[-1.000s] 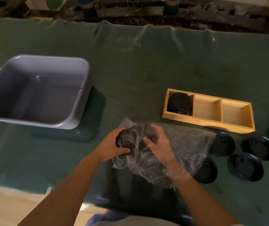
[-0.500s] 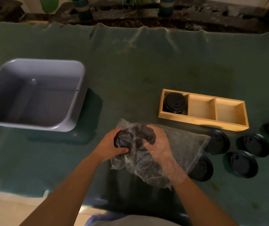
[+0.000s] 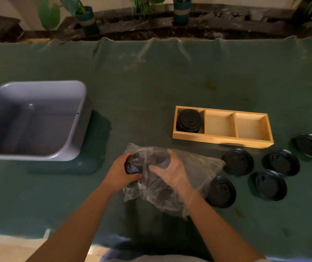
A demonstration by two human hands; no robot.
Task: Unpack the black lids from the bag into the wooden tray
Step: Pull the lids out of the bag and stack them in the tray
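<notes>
Wooden tray (image 3: 221, 141) at two o'clock holds one lid stack (image 3: 189, 121) in its nine-o'clock compartment, two compartments bare, five loose lids (image 3: 238, 162) at three o'clock, while the left hand (image 3: 120, 172) grips the bagged lids (image 3: 132, 164) through the clear bag (image 3: 198, 167) and the right hand (image 3: 173, 175) reaches inside, fingers curled.

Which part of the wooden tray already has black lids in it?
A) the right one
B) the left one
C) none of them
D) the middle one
B: a stack of black lids sits in the left compartment of the wooden tray, while the middle and right compartments show only bare wood.
</notes>
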